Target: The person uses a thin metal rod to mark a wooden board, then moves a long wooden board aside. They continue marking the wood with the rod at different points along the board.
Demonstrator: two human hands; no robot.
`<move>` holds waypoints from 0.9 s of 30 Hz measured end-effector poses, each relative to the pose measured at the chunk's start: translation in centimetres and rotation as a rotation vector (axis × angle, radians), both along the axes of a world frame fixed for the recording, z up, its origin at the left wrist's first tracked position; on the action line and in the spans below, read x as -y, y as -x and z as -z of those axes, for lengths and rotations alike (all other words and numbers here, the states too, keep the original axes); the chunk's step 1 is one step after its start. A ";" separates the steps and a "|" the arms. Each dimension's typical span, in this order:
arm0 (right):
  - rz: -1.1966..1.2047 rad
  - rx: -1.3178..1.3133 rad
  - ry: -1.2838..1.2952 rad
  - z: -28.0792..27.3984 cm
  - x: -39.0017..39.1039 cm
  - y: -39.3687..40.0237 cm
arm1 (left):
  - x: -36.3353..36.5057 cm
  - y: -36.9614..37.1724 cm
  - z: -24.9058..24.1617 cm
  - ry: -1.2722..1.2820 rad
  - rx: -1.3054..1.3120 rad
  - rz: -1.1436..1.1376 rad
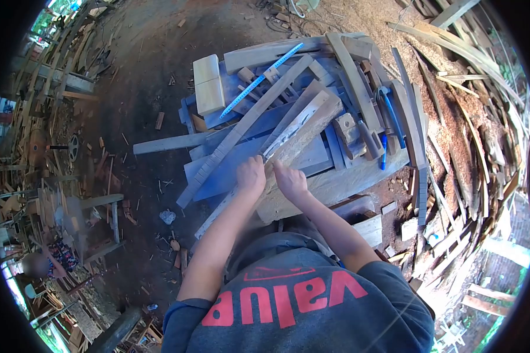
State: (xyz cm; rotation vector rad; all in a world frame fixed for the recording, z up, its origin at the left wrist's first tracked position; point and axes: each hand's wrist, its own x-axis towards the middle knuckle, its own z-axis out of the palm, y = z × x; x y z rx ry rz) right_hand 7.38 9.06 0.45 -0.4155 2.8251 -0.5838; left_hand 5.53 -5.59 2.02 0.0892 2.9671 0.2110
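A narrow wooden strip (294,126) with pale, flaky patches runs slantwise across the bench, and its lower end comes out below my left wrist. Closed around this strip is my left hand (252,175), knuckles up. My right hand (291,181) is also closed, just to the right, with its fingertips down at the edge of a thick wooden beam (315,126); what lies inside its fingers is hidden. Left of my hands a long batten with evenly spaced marks (241,132) crosses the pile. Under it all lies a bluish board (218,179).
A blue measuring rule (259,82) lies across wood pieces near two pale blocks (208,85). To the right are a blue-handled tool (390,115), a blue marker (384,152) and a wooden plane-like block (350,135). Scrap wood (483,129) lines the right; a person (56,259) is at far left.
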 end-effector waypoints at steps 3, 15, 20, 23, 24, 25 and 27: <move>0.029 0.033 0.034 0.2 0.4 -0.1 | 0.0 -0.1 -0.1 0.028 -0.003 0.016; 0.018 0.024 0.054 0.6 1.8 1.5 | 0.1 0.3 -0.7 -0.016 0.079 0.008; -0.005 0.095 0.019 -0.5 -3.5 -3.4 | 0.0 0.5 -0.6 -0.077 0.144 -0.035; 0.005 0.140 -0.028 -1.2 -3.3 -3.4 | 0.2 0.0 -0.3 -0.064 0.113 -0.017; 0.011 0.138 -0.030 -0.9 -2.6 -2.6 | 0.2 -0.1 -0.3 -0.039 0.047 0.005; 0.003 0.091 -0.008 -0.3 -1.1 -1.2 | 0.2 -0.1 -0.3 -0.014 -0.019 0.025; -0.004 0.044 0.019 0.2 0.5 0.5 | 0.2 -0.1 -0.2 -0.012 -0.016 0.026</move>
